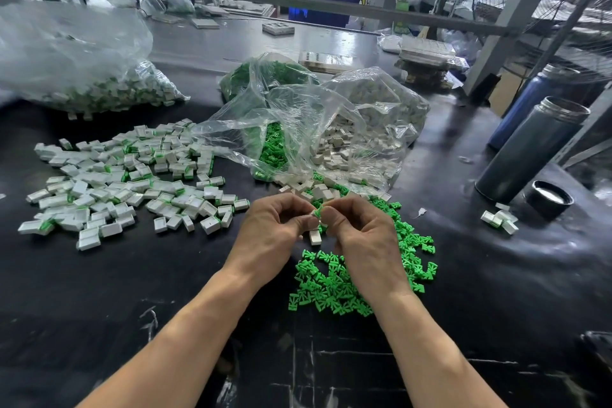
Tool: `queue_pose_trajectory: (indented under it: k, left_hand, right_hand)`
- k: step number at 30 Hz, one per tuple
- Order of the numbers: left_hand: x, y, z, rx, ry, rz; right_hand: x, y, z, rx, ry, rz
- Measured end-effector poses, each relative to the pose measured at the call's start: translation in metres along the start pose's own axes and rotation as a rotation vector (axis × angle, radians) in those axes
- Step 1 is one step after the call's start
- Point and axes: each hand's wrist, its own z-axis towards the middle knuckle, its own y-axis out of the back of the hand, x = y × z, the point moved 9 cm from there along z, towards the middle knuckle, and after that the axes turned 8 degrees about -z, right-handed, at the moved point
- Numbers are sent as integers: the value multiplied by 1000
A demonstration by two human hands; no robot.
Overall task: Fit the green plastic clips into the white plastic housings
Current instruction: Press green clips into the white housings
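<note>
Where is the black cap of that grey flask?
The black cap lies open side up on the table's right, just right of the grey flask's base.

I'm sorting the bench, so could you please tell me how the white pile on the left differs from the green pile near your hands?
The white pile is boxy housings, many showing green at one end, spread wide. The green pile is loose green clips alone, smaller pieces, packed closer under the right hand. Both lie loose on the black table.
</note>
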Motion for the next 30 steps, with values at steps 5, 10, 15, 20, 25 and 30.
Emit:
queue_pose_trajectory:
  k: [5, 10, 15, 20, 25, 30]
  left_hand:
    - [1, -1, -2, -28, 6, -27]
    - [5, -5, -3, -31, 31, -89]
    - [6, -3, -3, -58, 25, -82]
    - [10, -1, -3, -76, 57, -135]
    - [3, -1, 2, -35, -15, 69]
    - [-5, 4, 6, 6, -134, 302]
  right_hand:
    - [1, -1, -3, -29, 1, 9]
    - [-5, -2, -5, -61, -80, 116]
    - [-5, -6, -11, -76, -127, 154]
    - [-1, -6, -11, -88, -113, 137]
    - [10, 3, -4, -15, 11, -157]
    - [21, 3, 1, 113, 189, -520]
